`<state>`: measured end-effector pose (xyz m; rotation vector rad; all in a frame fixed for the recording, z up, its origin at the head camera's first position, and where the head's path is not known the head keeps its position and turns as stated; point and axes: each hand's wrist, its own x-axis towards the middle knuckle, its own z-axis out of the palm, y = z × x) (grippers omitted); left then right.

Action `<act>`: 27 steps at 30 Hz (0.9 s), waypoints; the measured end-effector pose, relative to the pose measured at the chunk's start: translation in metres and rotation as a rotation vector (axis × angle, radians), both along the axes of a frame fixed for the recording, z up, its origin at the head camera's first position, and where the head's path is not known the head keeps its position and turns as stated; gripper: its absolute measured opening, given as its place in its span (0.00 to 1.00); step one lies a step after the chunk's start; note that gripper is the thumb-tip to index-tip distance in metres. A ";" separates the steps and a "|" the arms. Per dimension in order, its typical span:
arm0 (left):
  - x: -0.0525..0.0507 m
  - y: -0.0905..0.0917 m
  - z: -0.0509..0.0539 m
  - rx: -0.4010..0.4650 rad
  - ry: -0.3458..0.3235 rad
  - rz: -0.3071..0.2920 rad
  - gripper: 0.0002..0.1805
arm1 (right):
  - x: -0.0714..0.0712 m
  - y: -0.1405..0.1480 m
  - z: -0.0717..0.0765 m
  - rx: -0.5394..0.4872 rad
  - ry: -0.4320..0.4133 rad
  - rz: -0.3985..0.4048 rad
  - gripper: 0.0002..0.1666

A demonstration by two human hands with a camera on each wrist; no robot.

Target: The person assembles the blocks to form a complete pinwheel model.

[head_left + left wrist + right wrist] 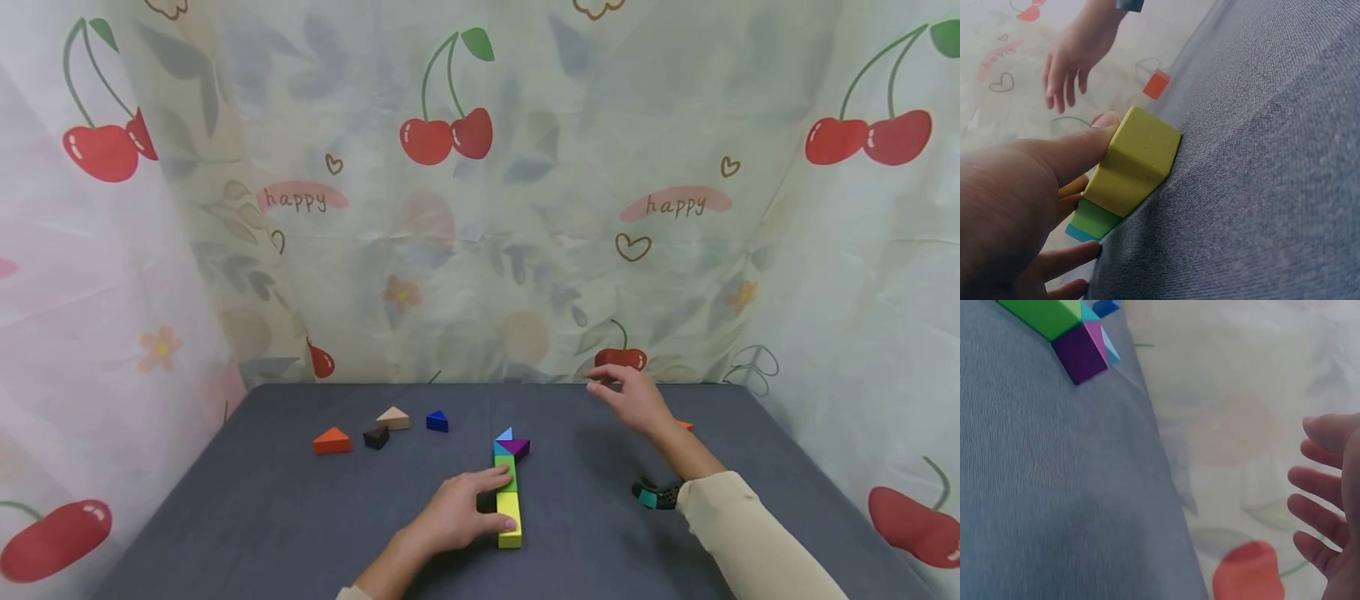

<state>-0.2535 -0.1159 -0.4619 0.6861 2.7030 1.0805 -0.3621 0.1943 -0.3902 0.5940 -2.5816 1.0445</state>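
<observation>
My left hand rests along a straight row of wooden blocks, its thumb on the yellow block and a finger over the green block. In the left wrist view the thumb lies against the yellow block, while lower fingers come down near the cloth. At the row's far end sit a purple triangular block and light blue triangular pieces. Raised to the right of the row, my right hand has its fingers loosely bent and holds nothing.
Left of the row lie an orange triangular block, a black block, a natural wood triangle and a dark blue triangle. Another orange block is partly behind the right arm. A patterned curtain encloses the grey table.
</observation>
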 end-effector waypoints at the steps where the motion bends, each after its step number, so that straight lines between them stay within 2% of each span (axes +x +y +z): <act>1: 0.000 0.000 0.000 0.000 0.001 -0.001 0.36 | 0.000 0.004 -0.001 0.003 0.003 -0.018 0.16; 6: 0.000 0.000 0.001 -0.004 0.003 0.001 0.36 | 0.003 0.026 -0.008 0.024 0.006 -0.085 0.18; 13: 0.000 0.001 0.001 -0.020 0.003 0.002 0.36 | 0.009 0.055 -0.021 0.112 -0.002 -0.160 0.20; 20: 0.001 0.001 0.002 -0.010 -0.001 -0.003 0.36 | 0.013 0.081 -0.041 0.168 -0.027 -0.207 0.24; 27: 0.001 0.000 0.002 -0.009 0.007 -0.004 0.36 | 0.016 0.095 -0.055 0.206 -0.065 -0.251 0.28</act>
